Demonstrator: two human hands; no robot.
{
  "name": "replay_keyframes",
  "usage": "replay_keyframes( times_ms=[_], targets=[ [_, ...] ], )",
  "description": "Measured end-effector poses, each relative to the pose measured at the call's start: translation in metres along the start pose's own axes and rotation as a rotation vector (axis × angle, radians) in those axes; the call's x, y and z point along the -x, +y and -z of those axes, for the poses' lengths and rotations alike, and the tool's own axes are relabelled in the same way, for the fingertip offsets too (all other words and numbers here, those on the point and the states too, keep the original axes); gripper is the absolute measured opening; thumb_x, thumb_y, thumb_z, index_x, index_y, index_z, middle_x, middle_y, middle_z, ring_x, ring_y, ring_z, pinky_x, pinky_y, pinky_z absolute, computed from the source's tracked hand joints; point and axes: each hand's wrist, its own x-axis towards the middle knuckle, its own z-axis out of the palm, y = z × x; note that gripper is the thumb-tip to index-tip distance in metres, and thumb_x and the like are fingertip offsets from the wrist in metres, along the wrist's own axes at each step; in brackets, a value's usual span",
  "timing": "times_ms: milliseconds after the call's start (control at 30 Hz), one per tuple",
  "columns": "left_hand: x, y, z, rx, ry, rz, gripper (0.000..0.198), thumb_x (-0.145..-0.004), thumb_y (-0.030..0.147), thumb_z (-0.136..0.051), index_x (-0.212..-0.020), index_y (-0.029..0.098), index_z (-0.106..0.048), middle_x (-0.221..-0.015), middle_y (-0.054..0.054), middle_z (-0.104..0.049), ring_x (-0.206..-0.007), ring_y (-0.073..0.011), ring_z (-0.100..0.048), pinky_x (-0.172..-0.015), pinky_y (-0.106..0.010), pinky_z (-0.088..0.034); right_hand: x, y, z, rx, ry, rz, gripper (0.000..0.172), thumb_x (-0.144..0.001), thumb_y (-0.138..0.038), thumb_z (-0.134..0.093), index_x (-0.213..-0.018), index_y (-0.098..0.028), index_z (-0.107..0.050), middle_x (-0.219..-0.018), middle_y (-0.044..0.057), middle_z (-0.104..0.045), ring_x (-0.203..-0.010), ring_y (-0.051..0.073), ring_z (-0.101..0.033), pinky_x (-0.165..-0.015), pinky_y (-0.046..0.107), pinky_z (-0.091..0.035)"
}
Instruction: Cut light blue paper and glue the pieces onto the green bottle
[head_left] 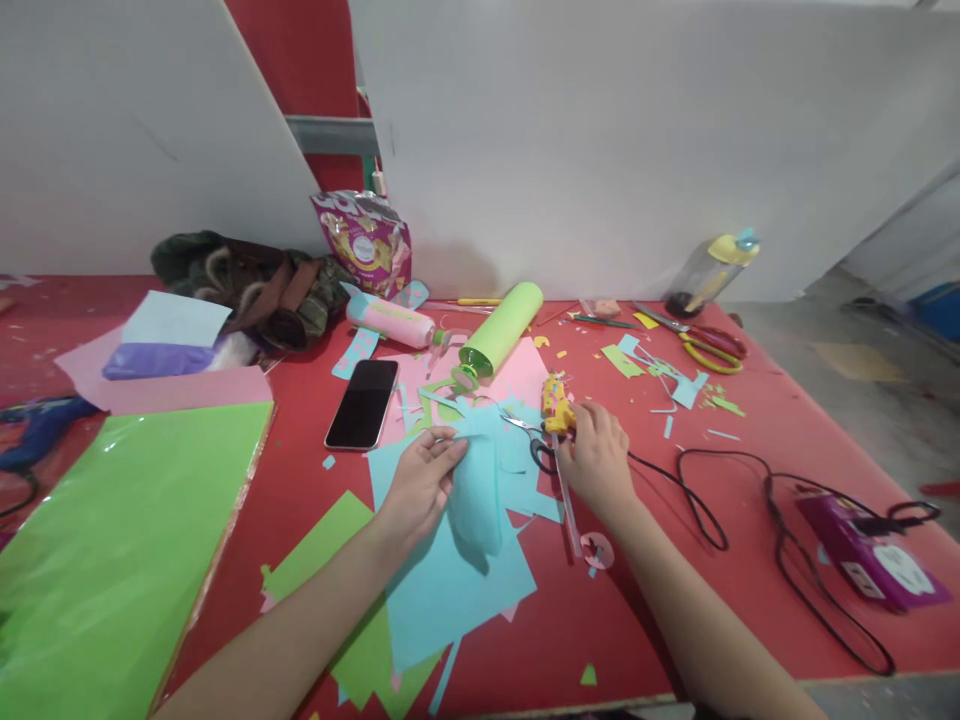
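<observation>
My left hand [420, 487] pinches a curled piece of light blue paper [478, 497] that bulges up over flat blue sheets [450, 590] on the red table [675, 600]. My right hand [596, 457] is closed around the yellow glue gun [556, 402], whose black cord [750, 500] runs off to the right. Small black-handled scissors [529, 436] lie just left of that hand, and a clear glue stick [568, 505] lies below it.
A black phone [362, 403] lies left of the paper. Behind it are a green paper roll [501, 330], a pink bottle [391, 322], a snack bag [365, 240] and red-and-yellow scissors [709, 345]. A large green sheet [112, 540] fills the left; a purple power strip [874, 555] sits far right.
</observation>
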Motion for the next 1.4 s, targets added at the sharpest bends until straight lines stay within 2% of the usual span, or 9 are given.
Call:
replay_keyframes(
  times_ms=[133,267,400,567,700,867,1033,1233,1400],
  targets=[
    [-0.001,-0.001,0.002,-0.030,0.009,-0.028,0.039,-0.044,0.027,-0.078,-0.070,0.016,-0.051,-0.049,0.009,-0.051,-0.045,-0.0039,-0.048,-0.045,-0.013,-0.038,0.000,0.006,0.002,0.226,-0.148,-0.057,0.040,-0.073,-0.009,-0.038,-0.111,-0.008,-0.047,-0.118,0.017,-0.049,-0.100,0.030,-0.045,-0.083,0.045,-0.031],
    [-0.002,0.001,0.005,-0.094,0.036,-0.109,0.032,-0.048,0.021,-0.075,-0.071,0.016,-0.054,-0.053,0.008,-0.051,-0.049,-0.0037,-0.049,-0.048,-0.013,-0.038,-0.004,0.010,0.003,0.150,-0.250,-0.106,0.043,-0.075,-0.008,-0.035,-0.117,-0.008,-0.044,-0.116,0.018,-0.049,-0.097,0.031,-0.045,-0.077,0.044,-0.033],
    [-0.004,0.003,0.008,-0.155,0.053,-0.218,0.024,-0.054,0.018,-0.071,-0.072,0.016,-0.055,-0.061,0.007,-0.053,-0.058,-0.0046,-0.051,-0.055,-0.015,-0.040,-0.007,0.012,0.004,0.059,-0.258,-0.145,0.045,-0.070,-0.009,-0.041,-0.114,-0.007,-0.048,-0.099,0.019,-0.054,-0.093,0.033,-0.047,-0.070,0.041,-0.037],
    [-0.003,0.006,0.012,-0.238,0.041,-0.362,0.016,-0.059,0.016,-0.067,-0.069,0.017,-0.055,-0.069,0.003,-0.058,-0.069,-0.0091,-0.055,-0.067,-0.020,-0.044,-0.009,0.014,0.003,-0.163,-0.203,-0.169,0.039,-0.067,-0.011,-0.042,-0.105,-0.010,-0.053,-0.093,0.016,-0.056,-0.091,0.030,-0.050,-0.071,0.039,-0.040],
    [-0.001,0.007,0.016,-0.455,0.018,-0.535,0.008,-0.066,0.015,-0.061,-0.072,0.018,-0.055,-0.076,0.000,-0.060,-0.078,-0.0130,-0.057,-0.075,-0.026,-0.044,-0.008,0.012,0.003,-0.490,-0.136,-0.252,0.038,-0.067,-0.022,-0.046,-0.104,-0.016,-0.047,-0.089,0.009,-0.058,-0.080,0.023,-0.055,-0.068,0.036,-0.044],
    [-0.002,0.007,0.019,-0.637,-0.005,-0.646,0.007,-0.071,0.013,-0.055,-0.073,0.019,-0.055,-0.079,-0.002,-0.062,-0.082,-0.0159,-0.058,-0.076,-0.030,-0.045,0.000,0.000,0.002,-0.893,-0.178,-0.327,0.025,-0.064,-0.034,-0.053,-0.085,-0.019,-0.051,-0.072,0.002,-0.056,-0.066,0.017,-0.056,-0.060,0.032,-0.046],
    [-0.004,0.006,0.021,-0.712,-0.006,-0.750,0.008,-0.071,0.012,-0.053,-0.073,0.019,-0.054,-0.079,-0.002,-0.061,-0.083,-0.0172,-0.058,-0.079,-0.033,-0.045,0.009,-0.009,-0.005,-1.368,-0.241,-0.453,0.021,-0.057,-0.031,-0.065,-0.064,-0.019,-0.049,-0.063,-0.002,-0.049,-0.057,0.012,-0.051,-0.055,0.028,-0.046],
    [-0.008,0.005,0.024,-0.740,0.007,-0.818,0.008,-0.070,0.012,-0.055,-0.069,0.019,-0.054,-0.077,-0.002,-0.060,-0.080,-0.0173,-0.057,-0.079,-0.036,-0.044,0.019,-0.011,-0.003,-1.401,-0.425,-0.408,0.023,-0.063,-0.031,-0.065,-0.080,-0.019,-0.056,-0.060,-0.004,-0.051,-0.053,0.010,-0.050,-0.052,0.025,-0.041],
    [-0.009,0.007,0.024,-0.732,0.008,-0.878,0.010,-0.070,0.010,-0.055,-0.068,0.020,-0.054,-0.075,-0.002,-0.059,-0.078,-0.0165,-0.055,-0.077,-0.035,-0.043,0.021,-0.014,0.004,-1.284,-0.614,-0.327,0.026,-0.066,-0.034,-0.059,-0.085,-0.016,-0.055,-0.050,-0.006,-0.047,-0.047,0.009,-0.045,-0.047,0.025,-0.037]
  ],
)
